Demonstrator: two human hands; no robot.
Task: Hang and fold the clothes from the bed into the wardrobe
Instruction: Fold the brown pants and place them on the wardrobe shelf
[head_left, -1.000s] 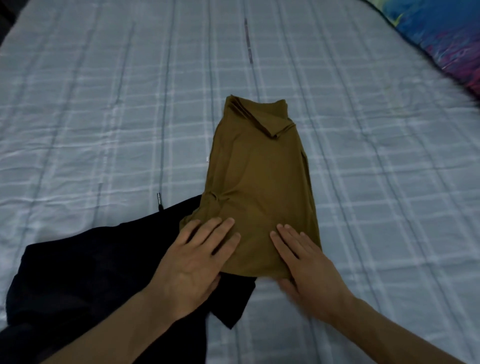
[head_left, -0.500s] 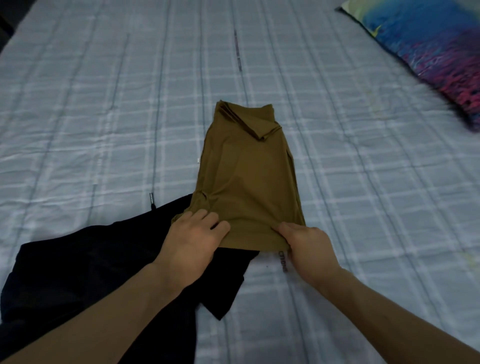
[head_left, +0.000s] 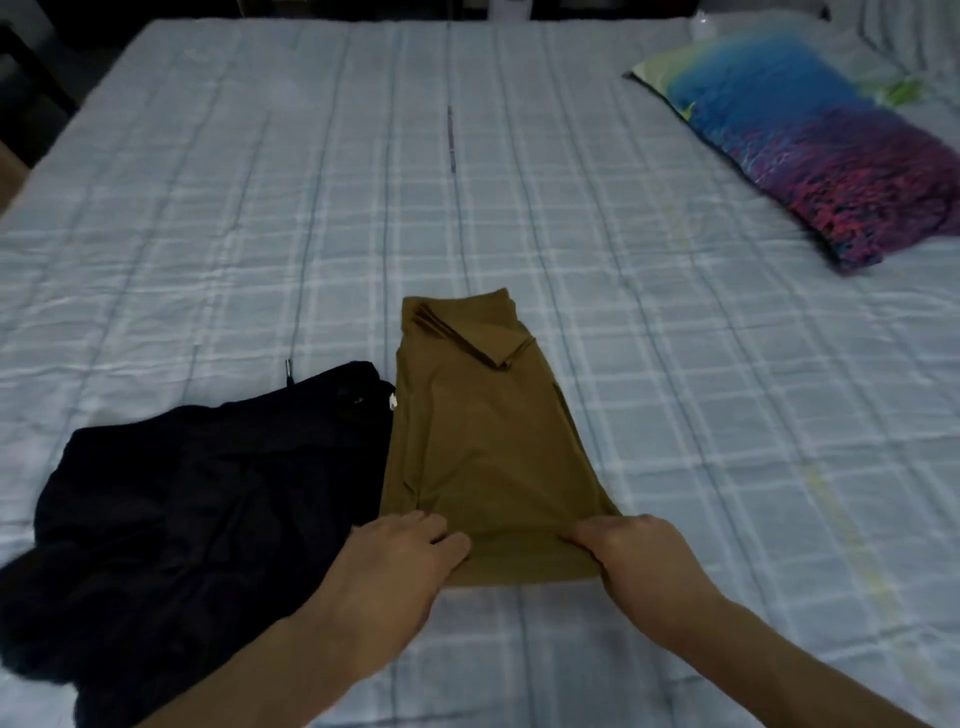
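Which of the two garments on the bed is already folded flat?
The brown garment, gripped at its near corners by both hands; the black garment beside it lies crumpled.

Dim, flat indoor light, soft motion blur throughout, wide-angle bending at the edges, dark corners up top.

A bed (head_left: 519, 171) covered in a pale blue plaid sheet filled the view. A folded olive-brown garment (head_left: 483, 447) lay flat near its close edge, narrow end pointing away. Just left of it, touching along one side, sat a rumpled black garment (head_left: 197, 509). Well apart, toward the far right, rested a blue-and-magenta pillow (head_left: 810, 150).
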